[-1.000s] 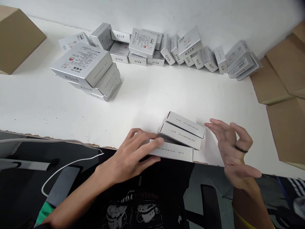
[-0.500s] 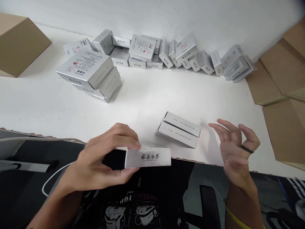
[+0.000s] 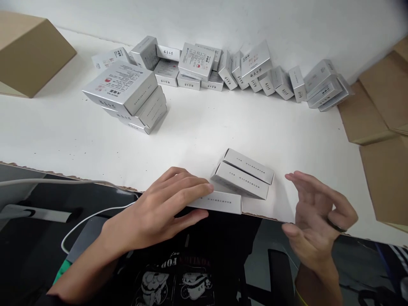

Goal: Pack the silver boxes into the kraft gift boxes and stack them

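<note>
My left hand [image 3: 168, 208] grips a small silver-white carton [image 3: 225, 202] at the table's front edge, fingers over its top and thumb below. A narrow printed side of that carton faces up. Just behind it, two similar cartons [image 3: 244, 174] stand side by side on their edges, leaning slightly. To their right my right hand [image 3: 318, 212] hovers with the palm turned inward, fingers and thumb apart, holding nothing. It wears a dark ring on one finger.
A stack of silver cartons [image 3: 127, 93] stands at the left on the white table [image 3: 197, 127]. Along the wall runs a row of several more cartons [image 3: 194, 63]. Brown cardboard boxes flank the table at left [image 3: 35, 55] and right [image 3: 385, 170]. A white cable [image 3: 95, 182] hangs at the front left.
My left hand has moved right and turned the carton, bringing it close to the two standing ones; a different printed side shows. My right hand has tilted, its thumb now spread toward the left.
</note>
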A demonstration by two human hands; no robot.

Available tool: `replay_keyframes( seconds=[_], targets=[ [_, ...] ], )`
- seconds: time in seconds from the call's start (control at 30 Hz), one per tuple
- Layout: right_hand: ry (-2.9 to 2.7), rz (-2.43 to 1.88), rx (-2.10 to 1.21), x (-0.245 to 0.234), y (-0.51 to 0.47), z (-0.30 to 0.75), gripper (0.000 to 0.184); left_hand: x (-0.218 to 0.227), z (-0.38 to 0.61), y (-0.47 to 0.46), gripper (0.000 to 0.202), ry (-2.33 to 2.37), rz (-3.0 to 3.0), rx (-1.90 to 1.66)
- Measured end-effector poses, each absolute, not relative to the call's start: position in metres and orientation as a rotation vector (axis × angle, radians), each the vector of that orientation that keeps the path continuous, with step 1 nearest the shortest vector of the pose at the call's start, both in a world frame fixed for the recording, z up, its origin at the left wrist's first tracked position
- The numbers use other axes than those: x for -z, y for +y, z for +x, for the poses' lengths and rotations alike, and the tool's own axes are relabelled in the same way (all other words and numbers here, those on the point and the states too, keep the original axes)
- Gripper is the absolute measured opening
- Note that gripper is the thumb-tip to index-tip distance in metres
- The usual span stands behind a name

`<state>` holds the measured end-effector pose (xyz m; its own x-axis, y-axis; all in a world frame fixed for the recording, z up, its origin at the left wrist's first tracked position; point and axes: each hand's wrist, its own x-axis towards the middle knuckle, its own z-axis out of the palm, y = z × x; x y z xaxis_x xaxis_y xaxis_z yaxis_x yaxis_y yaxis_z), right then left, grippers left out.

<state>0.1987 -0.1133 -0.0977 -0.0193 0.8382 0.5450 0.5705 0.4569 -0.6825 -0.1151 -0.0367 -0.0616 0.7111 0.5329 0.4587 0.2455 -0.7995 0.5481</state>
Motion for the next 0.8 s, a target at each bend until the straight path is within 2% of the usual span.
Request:
replay_keyframes(
  seconds=[0.1, 0.23, 0.43, 0.6, 0.8],
  targets=[
    [-1.713, -1.259, -0.142, 0.095, -0.117, 0.183, 0.080, 0.064, -0.123, -0.040, 0.060, 0.684, 2.423, -0.893],
    [-1.802, -1.392, 0.066, 0.090, -0.117, 0.161, 0.070, 0.069, -0.133, -0.042, 0.061, 0.869, 2.357, -0.822],
    [-1.747, -1.586, 0.137, 0.094, -0.117, 0.141, 0.065, 0.076, -0.137, -0.045, 0.041, 0.872, 2.367, -0.797],
    [-1.571, -1.624, -0.094, 0.108, -0.119, 0.131, 0.071, 0.081, -0.131, -0.048, 0.036, 0.946, 2.368, -0.795],
    [-1.335, -1.686, -0.570, 0.111, -0.111, 0.134, 0.063, 0.090, -0.129, -0.049, 0.052, 0.901, 2.453, -0.897]
  ],
)
